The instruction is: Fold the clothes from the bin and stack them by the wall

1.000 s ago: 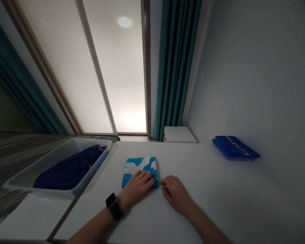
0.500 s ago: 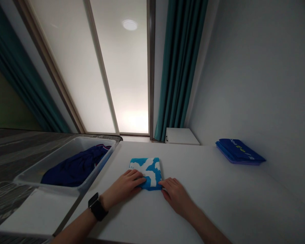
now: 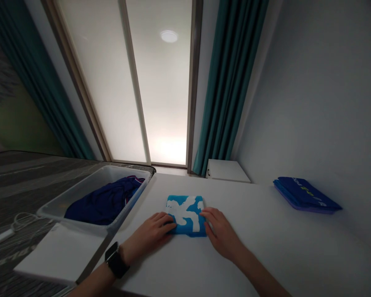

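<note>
A folded blue-and-white patterned cloth [image 3: 188,216], probably a garment, lies flat as a small square on the white table. My left hand [image 3: 156,227], with a black watch on its wrist, rests at the cloth's left edge with its fingertips touching it. On the opposite side, my right hand [image 3: 218,229] has its fingertips at the right edge, with thumb and fingers apart. Neither hand lifts the cloth. To the far right sits a stack of folded blue clothes [image 3: 307,194] with lettering on top.
A translucent plastic bin [image 3: 51,208] holding dark blue clothing [image 3: 102,202] stands to the left of the white table [image 3: 173,268]. Beside it are a white panel [image 3: 60,251] and a power strip [image 3: 1,236]. A white cabinet [image 3: 228,170] stands beyond the table.
My left hand has drawn back off the top of the cloth to its left edge, uncovering more pattern. My right hand has moved slightly up the right edge. The view has shifted left.
</note>
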A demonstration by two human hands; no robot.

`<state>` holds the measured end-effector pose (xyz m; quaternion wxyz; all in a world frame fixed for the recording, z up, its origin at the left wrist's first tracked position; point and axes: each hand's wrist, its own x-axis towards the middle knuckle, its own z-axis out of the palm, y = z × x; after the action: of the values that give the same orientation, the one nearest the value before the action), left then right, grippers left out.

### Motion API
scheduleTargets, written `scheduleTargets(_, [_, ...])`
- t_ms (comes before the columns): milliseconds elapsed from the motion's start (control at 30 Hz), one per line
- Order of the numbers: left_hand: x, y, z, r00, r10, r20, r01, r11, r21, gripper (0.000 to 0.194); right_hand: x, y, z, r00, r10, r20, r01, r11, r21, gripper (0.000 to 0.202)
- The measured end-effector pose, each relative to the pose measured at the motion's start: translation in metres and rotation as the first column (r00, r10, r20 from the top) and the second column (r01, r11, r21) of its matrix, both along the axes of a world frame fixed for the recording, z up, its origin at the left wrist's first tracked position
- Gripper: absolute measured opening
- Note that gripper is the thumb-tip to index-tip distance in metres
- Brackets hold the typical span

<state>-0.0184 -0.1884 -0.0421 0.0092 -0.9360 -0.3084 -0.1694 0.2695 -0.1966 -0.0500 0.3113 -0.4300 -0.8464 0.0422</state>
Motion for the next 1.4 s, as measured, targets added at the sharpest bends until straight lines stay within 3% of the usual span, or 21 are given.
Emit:
scheduleTargets(167, [-0.002,0.002,-0.007,0.999,0.019,0.036,-0.019,1.0,0.014,0.018,-0.032,0.028,0.003,0.972,-0.094,0.214,0.101,0.995,-0.02,0.043])
scheduleTargets(333, [-0.001,-0.002,-0.004,0.999,0.028,0.026,-0.029,0.999,0.036,0.017,-0.049,0.046,-0.014,0.918,-0.152,0.367,0.205,0.972,-0.111,0.063])
scheduleTargets(433, [0.003,-0.002,-0.002,0.994,0.091,0.059,-0.091,0.996,0.001,0.015,-0.051,0.048,-0.021,0.906,-0.148,0.397,0.224,0.963,-0.153,0.069])
scheduleTargets(567, [0.025,0.011,-0.003,0.965,0.249,0.076,-0.25,0.968,0.006,0.037,-0.05,0.047,-0.025,0.905,-0.141,0.401,0.224,0.96,-0.167,0.068])
scheduleTargets(633, [0.041,0.021,-0.006,0.964,0.264,0.021,-0.264,0.964,0.008,0.05,-0.049,0.048,-0.027,0.908,-0.14,0.395,0.224,0.959,-0.174,0.064])
scheduleTargets(800, [0.066,0.037,-0.016,0.947,0.305,-0.1,-0.314,0.946,-0.082,0.058,-0.044,0.051,-0.031,0.916,-0.111,0.386,0.212,0.95,-0.229,0.058])
scheduleTargets(1167, [0.043,0.039,-0.028,0.886,0.45,-0.112,-0.463,0.874,-0.147,0.073,-0.048,0.047,-0.018,0.913,-0.135,0.384,0.273,0.903,-0.331,0.062])
scheduleTargets(1400, [0.033,0.04,-0.032,0.871,0.472,-0.138,-0.49,0.857,-0.16,0.075,-0.049,0.043,-0.016,0.909,-0.129,0.397,0.286,0.885,-0.368,0.063])
